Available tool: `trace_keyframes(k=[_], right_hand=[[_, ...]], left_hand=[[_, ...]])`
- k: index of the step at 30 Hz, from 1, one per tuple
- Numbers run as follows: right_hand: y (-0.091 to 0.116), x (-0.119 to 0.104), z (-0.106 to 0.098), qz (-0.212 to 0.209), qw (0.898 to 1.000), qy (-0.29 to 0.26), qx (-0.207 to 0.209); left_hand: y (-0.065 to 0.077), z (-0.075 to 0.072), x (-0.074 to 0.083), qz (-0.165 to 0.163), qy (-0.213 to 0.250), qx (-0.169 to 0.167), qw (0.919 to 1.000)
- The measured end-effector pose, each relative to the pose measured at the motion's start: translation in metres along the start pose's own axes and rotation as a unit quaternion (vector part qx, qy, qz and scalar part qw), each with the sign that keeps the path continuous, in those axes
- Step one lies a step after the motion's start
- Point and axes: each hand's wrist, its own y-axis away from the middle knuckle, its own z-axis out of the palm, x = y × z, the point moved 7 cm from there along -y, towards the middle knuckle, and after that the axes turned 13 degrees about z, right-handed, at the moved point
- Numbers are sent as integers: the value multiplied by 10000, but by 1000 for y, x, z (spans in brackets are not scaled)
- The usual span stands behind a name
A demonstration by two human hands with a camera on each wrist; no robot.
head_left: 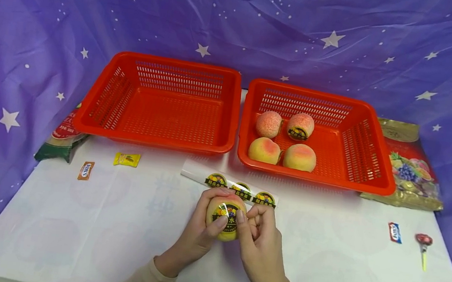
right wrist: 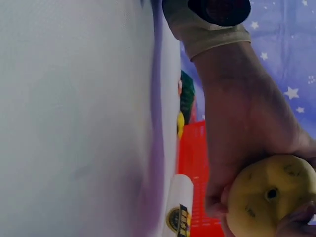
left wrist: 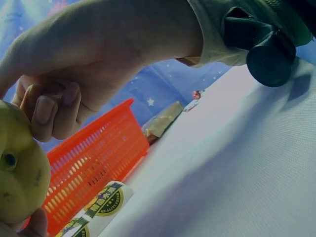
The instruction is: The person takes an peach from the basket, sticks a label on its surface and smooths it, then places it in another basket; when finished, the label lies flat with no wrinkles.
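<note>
Low over the table's middle, my left hand [head_left: 198, 231] grips a yellow-and-pink peach [head_left: 230, 199] around its left side, thumb on the front. A round black label with fruit pictures [head_left: 226, 217] faces up on it. My right hand [head_left: 262, 239] is at the peach's right side, its thumb pressing the label's edge and its other fingers curled against the fruit. The left wrist view shows those curled fingers [left wrist: 44, 111] at the peach. The peach's underside [right wrist: 271, 195] shows a dark dimple in the right wrist view. Just beyond lies a white roll of labels [head_left: 196, 172].
Behind the roll stand two red baskets: the left basket [head_left: 158, 142] has nothing in it, while the right basket [head_left: 348, 182] holds several peaches [head_left: 300, 157]. Printed bags [head_left: 410, 175] lie beside them. Wrapped candies [head_left: 127, 159] and a lollipop [head_left: 424, 239] lie toward the sides.
</note>
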Motion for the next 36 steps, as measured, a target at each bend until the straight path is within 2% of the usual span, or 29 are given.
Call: trace_keyframes(k=[4,6,8,10,12,14,16,18,20,22,24,27,31,33,36], right_hand=[[-5,-15,-18,-224,9993,293,60],[-11,-21,-37,-317,9974,521,384],[-21,-21,-65,-494,9913,810,915],[-34,-15,-97,-759,9782,1117,1577],[-47,-4,-128,-1091,9588,1438,2192],[-59,2,-157,-1303,9411,1741,2591],[-73,13,-181,-1241,9321,2009,2747],[-88,28,-200,-866,9341,2287,2603],[-102,46,-212,-278,9390,2581,2256],[-113,63,-218,246,9407,2853,1818],[-120,75,-220,568,9397,3062,1416],[-124,87,-219,789,9401,3163,1001],[-127,93,-214,928,9409,3182,694],[-129,95,-210,981,9401,3214,578],[-130,96,-205,1007,9387,3263,462]], left_hand=[[-1,0,-2,-147,12,64,9999],[-1,-1,-3,-262,-12,126,9996],[1,-2,-5,-427,9,183,9989],[2,-1,-7,-585,162,228,9979],[4,0,-8,-690,353,239,9967],[5,1,-9,-732,598,222,9953],[5,3,-9,-753,658,175,9948],[6,4,-10,-805,643,115,9946],[6,5,-10,-871,604,62,9943],[7,6,-11,-918,541,19,9943],[8,7,-12,-1003,566,15,9933],[8,8,-15,-1128,677,18,9913],[9,10,-17,-1255,959,-35,9874],[9,12,-15,-1270,1139,-165,9852],[4,18,-6,-1348,1335,-607,9800]])
